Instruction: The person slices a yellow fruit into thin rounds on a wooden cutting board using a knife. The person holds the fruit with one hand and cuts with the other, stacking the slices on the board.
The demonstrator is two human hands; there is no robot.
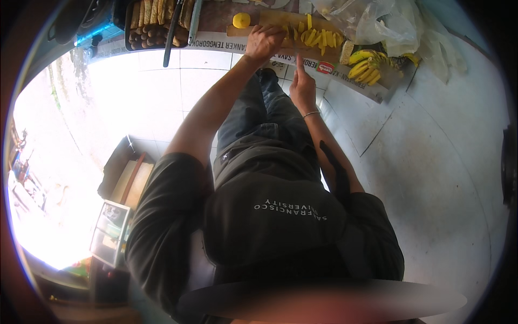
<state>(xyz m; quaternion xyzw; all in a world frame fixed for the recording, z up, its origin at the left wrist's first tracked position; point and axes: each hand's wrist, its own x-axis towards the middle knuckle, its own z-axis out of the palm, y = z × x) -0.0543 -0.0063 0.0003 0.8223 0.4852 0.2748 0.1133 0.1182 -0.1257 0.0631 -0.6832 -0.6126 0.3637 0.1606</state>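
My left hand [265, 42] bears down on a wooden cutting board [263, 17], its fingers bent over a yellow piece that they mostly hide. My right hand [302, 88] is closed with the index finger stretched forward, along what looks like a knife [292, 35]; the handle is hidden in the fist and the blade is thin and blurred beside my left fingertips. Right of the blade, several cut yellow sticks [323, 38] lie loosely on the board. A round, peeled yellow piece [241, 20] rests at the board's left end.
On the left, a dark tray [137, 45] holds brown rolls [151, 12] and small round brown pieces, with a long dark utensil [172, 36] across it. Bananas [366, 67] and a tan block [346, 52] lie at right, near crumpled plastic bags [384, 24]. A printed banner [226, 45] covers the tabletop.
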